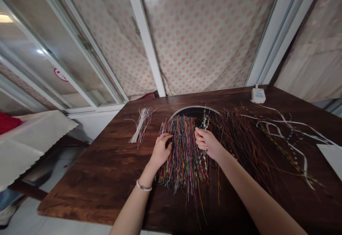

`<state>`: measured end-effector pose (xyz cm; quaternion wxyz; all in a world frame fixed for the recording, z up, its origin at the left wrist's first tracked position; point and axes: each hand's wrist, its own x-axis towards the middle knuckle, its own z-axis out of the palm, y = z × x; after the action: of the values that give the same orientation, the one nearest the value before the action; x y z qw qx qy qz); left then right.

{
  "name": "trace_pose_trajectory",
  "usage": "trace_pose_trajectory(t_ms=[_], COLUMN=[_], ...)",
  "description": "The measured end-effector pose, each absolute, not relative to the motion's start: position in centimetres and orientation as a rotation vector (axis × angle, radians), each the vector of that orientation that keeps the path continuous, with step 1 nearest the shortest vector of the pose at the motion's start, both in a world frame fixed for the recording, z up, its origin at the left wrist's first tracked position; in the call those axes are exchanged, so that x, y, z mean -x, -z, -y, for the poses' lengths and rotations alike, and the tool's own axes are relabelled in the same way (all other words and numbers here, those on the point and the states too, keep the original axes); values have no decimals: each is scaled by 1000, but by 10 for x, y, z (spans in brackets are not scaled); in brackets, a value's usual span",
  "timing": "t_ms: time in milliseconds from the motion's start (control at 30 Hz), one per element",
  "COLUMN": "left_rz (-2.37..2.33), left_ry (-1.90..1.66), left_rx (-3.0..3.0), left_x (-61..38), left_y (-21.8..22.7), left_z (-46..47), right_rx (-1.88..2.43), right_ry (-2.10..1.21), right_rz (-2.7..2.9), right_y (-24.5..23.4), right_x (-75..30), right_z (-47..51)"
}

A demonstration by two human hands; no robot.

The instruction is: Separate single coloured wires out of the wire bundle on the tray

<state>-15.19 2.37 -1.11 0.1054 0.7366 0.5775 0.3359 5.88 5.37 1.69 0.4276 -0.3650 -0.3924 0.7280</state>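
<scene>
Left hand point(161, 151): fingers half curled and slightly spread, lying across the thin multicoloured strands point(184, 160), no clear grip visible, a white pearl bracelet point(143, 187) on the wrist

Right hand point(207, 143): fingers curled nearly shut around a black-and-white speckled strand point(205, 123), firmness of the hold impossible to tell

Thin multicoloured strands: a dense, straight-hanging fan of red, blue, green and yellow, lying between both hands and over the near edge of the tabletop's central area, ends loose and uneven

Likely reason for the hold: left hand seemingly pinning the fan flat, right hand seemingly separating a single strand from the mass

Round black tray with a silver rim point(193, 109): partly under the strands, only the far arc showing

Beside the fan: a loose bunch of thin white strands point(141, 124) to the left, well apart; dark rust-brown thin strands point(240, 146) just to the right, spread in a wide sweep

Further right: long white flat ribbons point(283, 130) in loose loops, a small white plastic box point(258, 95) near the far edge

Under everything: a dark reddish-brown wooden tabletop point(80, 181)

Beyond: a pink polka-dot cloth point(200, 39) and a white-framed glass window point(53, 67)
</scene>
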Motion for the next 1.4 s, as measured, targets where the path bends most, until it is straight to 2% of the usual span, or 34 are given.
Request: trace_pose_trajectory(t_ms=[67,167,300,533,833,1167,1400], left_rz=[-1750,-1809,-1811,-1883,-1965,-1826,-1724], left_ry=[-978,-1004,-1077,-1269,-1062,-1198,-1119], left_rx=[-2163,-2140,-2073,-1873,-2039,-1934,-2164], left_x=[148,143,143,149,145,152,139], left_y=[12,12,12,12,19,17,6], left_z=[-22,-20,-22,-23,-23,-24,-17], right_rx=[1065,1253,1258,1733,1942,1652,1858], right_ry=[-1770,-1529,-1184,-738,-784,-1042,-798], right_rz=[1108,1431,1828,2107,2047,2037,2096], right_y=[-13,-10,-9,-9,-6,-7,-11], right_x=[-55,-50,-44,-40,-56,-58,-63], right_z=[-52,-48,-42,-33,-49,-50,-48])
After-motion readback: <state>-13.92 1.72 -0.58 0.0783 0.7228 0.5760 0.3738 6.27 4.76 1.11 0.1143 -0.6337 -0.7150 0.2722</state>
